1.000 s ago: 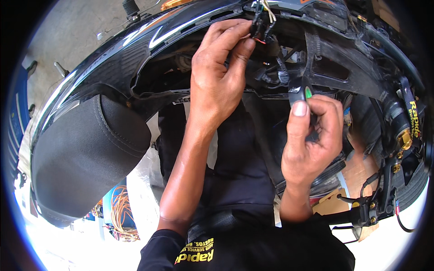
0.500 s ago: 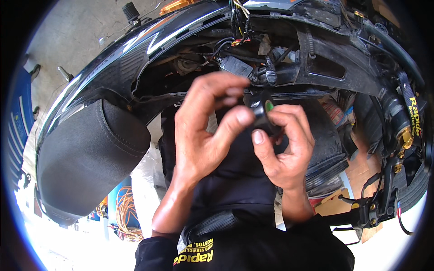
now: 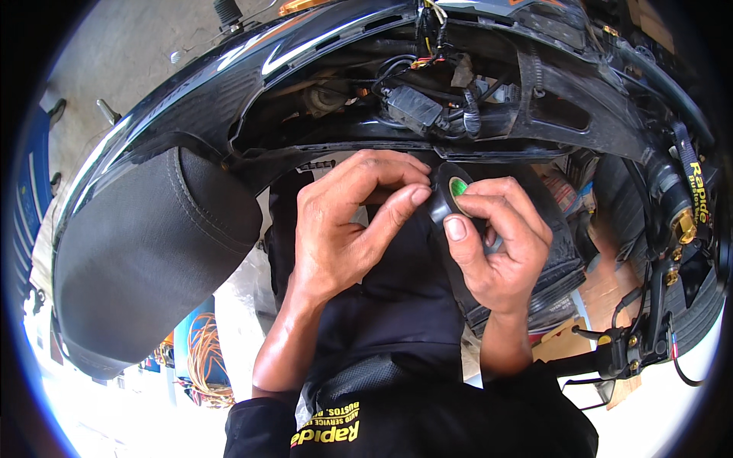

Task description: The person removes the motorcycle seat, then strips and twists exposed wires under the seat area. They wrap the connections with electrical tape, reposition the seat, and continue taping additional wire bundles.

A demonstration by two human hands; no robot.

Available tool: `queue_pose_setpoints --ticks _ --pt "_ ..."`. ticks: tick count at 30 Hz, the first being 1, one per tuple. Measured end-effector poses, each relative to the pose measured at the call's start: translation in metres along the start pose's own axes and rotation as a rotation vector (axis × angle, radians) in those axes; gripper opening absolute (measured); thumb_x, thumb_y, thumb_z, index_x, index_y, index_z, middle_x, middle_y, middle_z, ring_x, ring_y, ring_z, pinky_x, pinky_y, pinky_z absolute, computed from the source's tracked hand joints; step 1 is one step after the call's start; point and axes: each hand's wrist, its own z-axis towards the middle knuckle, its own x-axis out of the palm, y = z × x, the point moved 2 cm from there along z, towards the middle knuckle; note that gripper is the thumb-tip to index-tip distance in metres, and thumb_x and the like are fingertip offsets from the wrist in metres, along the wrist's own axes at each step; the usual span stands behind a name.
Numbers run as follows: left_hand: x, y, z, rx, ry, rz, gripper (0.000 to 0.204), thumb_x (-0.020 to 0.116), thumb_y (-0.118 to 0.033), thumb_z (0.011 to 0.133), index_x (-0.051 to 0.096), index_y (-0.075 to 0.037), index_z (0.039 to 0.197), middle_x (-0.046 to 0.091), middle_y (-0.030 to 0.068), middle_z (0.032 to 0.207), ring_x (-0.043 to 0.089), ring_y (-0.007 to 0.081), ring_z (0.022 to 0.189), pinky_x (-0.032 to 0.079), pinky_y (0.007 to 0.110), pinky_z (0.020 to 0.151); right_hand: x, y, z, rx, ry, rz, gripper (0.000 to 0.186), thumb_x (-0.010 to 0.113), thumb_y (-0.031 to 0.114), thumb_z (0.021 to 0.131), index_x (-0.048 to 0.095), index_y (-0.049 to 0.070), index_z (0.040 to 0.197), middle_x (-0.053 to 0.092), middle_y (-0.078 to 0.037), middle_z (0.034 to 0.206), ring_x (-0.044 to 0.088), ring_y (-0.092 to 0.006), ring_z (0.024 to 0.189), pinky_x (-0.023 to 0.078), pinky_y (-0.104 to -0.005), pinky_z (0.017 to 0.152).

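My right hand (image 3: 508,244) grips a roll of black electrical tape (image 3: 440,204), its thumb on the outer side and its fingers at the green-lined core. The roll stands tilted in front of my lap. At the roll's left edge, my left hand (image 3: 336,221) has its thumb and fingertips brought together in a pinch; whether a bit of tape lies between them is too small to tell. Just beyond both hands is the opened body of a motorcycle, with a black box-shaped unit (image 3: 413,109) and a taped wire bundle (image 3: 471,116) inside.
A black seat (image 3: 153,252) bulges at the left. Loose wires (image 3: 424,46) hang at the top of the frame opening. At the right are the handlebar parts (image 3: 615,355) and a gold fitting (image 3: 685,227). An orange cable coil (image 3: 205,347) lies at lower left.
My left hand has lowered its raised fingers and closed them toward the thumb beside the roll. My right hand and the tape have shifted slightly right. The view has moved a little.
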Motion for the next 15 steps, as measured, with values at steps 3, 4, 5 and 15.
queue_pose_setpoints --ticks 3,4,5,15 --pt "-0.003 0.002 -0.003 -0.039 -0.024 -0.011 0.017 0.085 0.000 0.095 0.079 0.005 0.110 0.080 0.0172 0.118 0.077 0.0237 0.109 0.062 0.033 0.089 0.004 0.002 0.000 0.031 -0.006 0.022 0.020 0.092 0.014 0.091 0.080 0.000 0.100 0.075 -0.009 0.098 0.063 -0.0086 0.064 0.043 -0.0233 0.047" --pt "-0.004 -0.001 -0.003 -0.020 -0.018 0.003 0.017 0.085 0.000 0.096 0.079 0.005 0.111 0.080 0.0167 0.118 0.077 0.0237 0.108 0.062 0.033 0.089 0.005 0.002 0.000 0.030 -0.008 0.026 0.021 0.092 0.014 0.091 0.080 0.000 0.100 0.075 -0.009 0.098 0.062 -0.0082 0.063 0.043 -0.0233 0.046" --pt "-0.006 -0.002 -0.004 -0.003 -0.013 0.015 0.017 0.085 0.000 0.096 0.079 0.005 0.111 0.080 0.0163 0.118 0.077 0.0237 0.108 0.062 0.033 0.089 0.006 0.003 0.000 0.029 -0.007 0.030 0.021 0.091 0.014 0.092 0.080 -0.001 0.101 0.075 -0.009 0.098 0.062 -0.0079 0.062 0.042 -0.0234 0.046" --pt "-0.009 -0.011 -0.002 0.154 -0.029 0.269 0.014 0.082 0.003 0.094 0.075 0.003 0.106 0.078 0.0159 0.113 0.078 0.0230 0.102 0.063 0.032 0.088 0.011 0.007 0.004 -0.020 0.010 -0.042 0.026 0.093 0.019 0.091 0.079 -0.001 0.102 0.074 -0.008 0.103 0.061 -0.0091 0.063 0.043 -0.0258 0.049"
